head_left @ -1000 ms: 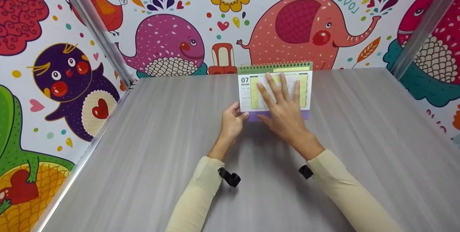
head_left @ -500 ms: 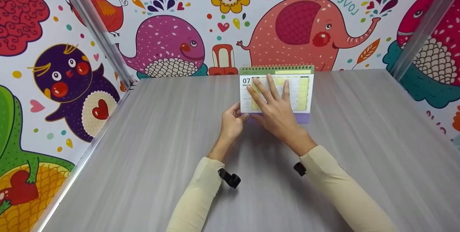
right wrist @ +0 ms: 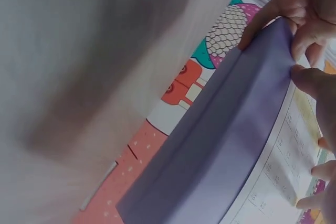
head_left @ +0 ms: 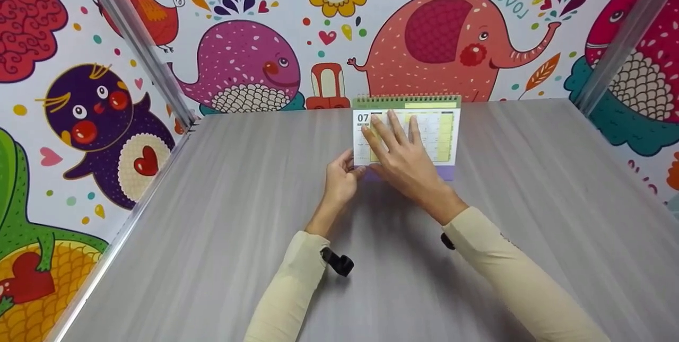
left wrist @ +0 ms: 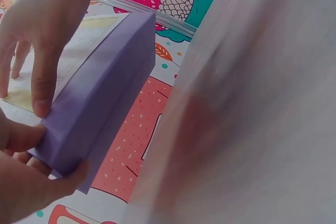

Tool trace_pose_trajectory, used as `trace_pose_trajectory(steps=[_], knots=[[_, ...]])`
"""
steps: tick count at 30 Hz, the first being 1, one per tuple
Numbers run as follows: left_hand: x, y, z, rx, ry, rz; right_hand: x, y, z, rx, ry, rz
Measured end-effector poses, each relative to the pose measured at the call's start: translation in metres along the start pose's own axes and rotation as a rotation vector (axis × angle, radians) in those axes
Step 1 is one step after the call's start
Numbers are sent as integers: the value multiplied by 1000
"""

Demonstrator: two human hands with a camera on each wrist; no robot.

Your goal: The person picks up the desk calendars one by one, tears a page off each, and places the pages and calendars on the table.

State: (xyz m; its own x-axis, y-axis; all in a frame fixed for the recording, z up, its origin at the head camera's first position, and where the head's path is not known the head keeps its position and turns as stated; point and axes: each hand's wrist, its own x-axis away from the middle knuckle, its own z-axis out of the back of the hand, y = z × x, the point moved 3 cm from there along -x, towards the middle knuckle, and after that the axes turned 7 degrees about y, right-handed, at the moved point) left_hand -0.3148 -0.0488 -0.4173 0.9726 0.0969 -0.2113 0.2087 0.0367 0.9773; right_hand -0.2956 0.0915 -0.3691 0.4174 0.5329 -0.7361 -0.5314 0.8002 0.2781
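A spiral-bound desk calendar (head_left: 445,138), its white and yellow page marked 07, stands upright at the back middle of the table. My left hand (head_left: 341,182) grips its lower left corner, thumb in front. In the left wrist view the fingers of that hand wrap the edge of the purple base (left wrist: 102,85). Across the left half of the page, my right hand (head_left: 407,164) lies with its fingers straight and spread, hiding part of the printed grid. The right wrist view shows the base (right wrist: 226,124) from below, with fingertips of the right hand (right wrist: 325,103) at the page.
The grey wood-grain table (head_left: 238,199) reaches back to a wall (head_left: 329,18) printed with cartoon animals. A metal strip (head_left: 106,262) edges the table on the left, and upright metal posts (head_left: 138,40) stand at the back corners. Black wrist cameras (head_left: 338,262) sit on both sleeves.
My right hand has slid leftward across the calendar page, its fingers still spread. My left hand keeps its grip on the corner. The calendar stays almost in place.
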Motion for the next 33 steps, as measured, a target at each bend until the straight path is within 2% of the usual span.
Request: trace_pose_trajectory(steps=[8, 14, 17, 20, 25, 33], knots=[[0, 1, 1, -6, -15, -50, 2, -7, -2, 136, 72, 112], [1, 2, 0, 19, -41, -35, 9, -5, -1, 102, 215, 223], [2, 2, -2, 11, -41, -13, 11, 2, 2, 42, 271, 201], [1, 1, -3, 5, -26, 17, 12, 7, 1, -5, 292, 158], [1, -1, -2, 37, -18, 46, 14, 8, -2, -29, 262, 118], [2, -1, -2, 100, -82, 24, 16, 8, -1, -48, 209, 61]])
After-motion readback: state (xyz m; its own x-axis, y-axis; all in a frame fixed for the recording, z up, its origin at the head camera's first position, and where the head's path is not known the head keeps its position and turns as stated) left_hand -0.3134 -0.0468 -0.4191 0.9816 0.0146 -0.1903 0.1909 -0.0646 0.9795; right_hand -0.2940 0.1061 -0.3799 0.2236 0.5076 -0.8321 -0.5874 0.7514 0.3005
